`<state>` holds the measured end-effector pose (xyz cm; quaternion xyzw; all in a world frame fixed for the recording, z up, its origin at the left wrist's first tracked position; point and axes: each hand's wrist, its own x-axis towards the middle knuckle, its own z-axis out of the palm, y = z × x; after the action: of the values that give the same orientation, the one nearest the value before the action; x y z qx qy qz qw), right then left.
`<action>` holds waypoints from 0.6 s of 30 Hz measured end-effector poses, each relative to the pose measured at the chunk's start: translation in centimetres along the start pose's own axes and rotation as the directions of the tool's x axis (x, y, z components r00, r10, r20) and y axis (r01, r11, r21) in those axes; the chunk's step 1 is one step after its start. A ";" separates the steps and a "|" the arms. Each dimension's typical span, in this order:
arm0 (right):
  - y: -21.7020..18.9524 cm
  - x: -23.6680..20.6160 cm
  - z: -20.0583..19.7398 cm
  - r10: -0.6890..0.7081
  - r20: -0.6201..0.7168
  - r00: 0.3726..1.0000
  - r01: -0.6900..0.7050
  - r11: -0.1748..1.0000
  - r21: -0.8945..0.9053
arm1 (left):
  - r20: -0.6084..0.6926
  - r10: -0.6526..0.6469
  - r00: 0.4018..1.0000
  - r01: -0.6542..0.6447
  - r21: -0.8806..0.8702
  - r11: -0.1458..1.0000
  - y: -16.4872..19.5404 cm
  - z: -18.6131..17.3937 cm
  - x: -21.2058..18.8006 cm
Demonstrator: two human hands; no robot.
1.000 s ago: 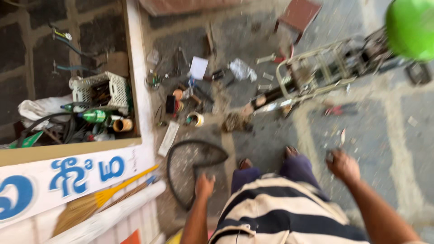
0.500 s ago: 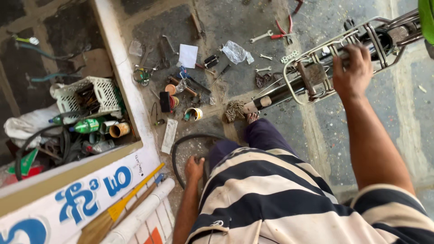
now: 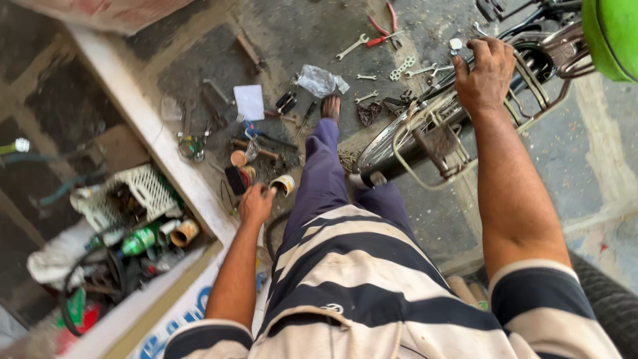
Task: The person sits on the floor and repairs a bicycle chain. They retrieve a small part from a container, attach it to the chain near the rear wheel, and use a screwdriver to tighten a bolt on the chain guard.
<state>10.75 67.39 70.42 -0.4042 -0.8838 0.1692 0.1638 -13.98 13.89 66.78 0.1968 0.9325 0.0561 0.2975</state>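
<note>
Head view, looking straight down past a striped shirt point(image 3: 372, 286) at a cluttered concrete floor point(image 3: 571, 153). Biggest thing: bicycle point(image 3: 425, 126) lying upper right, long axis slanting from near the knees up toward the top right corner, green seat point(image 3: 615, 33) poking in at that corner. Rear rack point(image 3: 458, 129) running the same diagonal, metal frame, nearer end just beside the right knee. Right hand point(image 3: 484, 70) stretched well out and clamped over the far end of the rack, fingers curled round a bar, so clearly the nearer hand to the bike. Left hand point(image 3: 256, 203) down low on the other side of the legs, well apart from the right, fingers loosely open, hovering just beside a small tin can point(image 3: 284, 184); touching it or not, can't tell. Left of that, white board point(image 3: 166, 153) edging a pit full of junk with a white basket point(image 3: 143, 193) and a green bottle point(image 3: 139, 240). Smaller stuff scattered between: white card point(image 3: 250, 102), clear plastic bag point(image 3: 318, 80), red-handled pliers point(image 3: 382, 30), a few wrenches point(image 3: 352, 46) up top, all nearer the bike's front than either hand. Bare foot point(image 3: 330, 108) pointing up toward the tools.
</note>
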 end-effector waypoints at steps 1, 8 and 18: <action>0.5 0.6 0.5 0.016 -0.007 1.000 -0.016 1.000 -0.013 | 0.037 0.013 0.999 -0.014 0.015 1.000 1.4 -0.3 3.2; 1.9 4.2 3.9 0.259 0.058 0.964 -0.237 0.939 -0.248 | 0.375 0.249 0.893 -0.315 0.125 0.941 13.1 4.7 26.6; -0.1 4.2 4.8 0.504 0.236 0.831 -0.425 0.848 -0.317 | 0.479 0.643 0.597 -0.756 0.067 0.651 29.7 23.4 52.3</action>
<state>6.04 69.77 66.81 -0.5941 -0.7862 0.1524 -0.0760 -29.59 61.80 26.41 0.5945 0.6908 0.0018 0.4116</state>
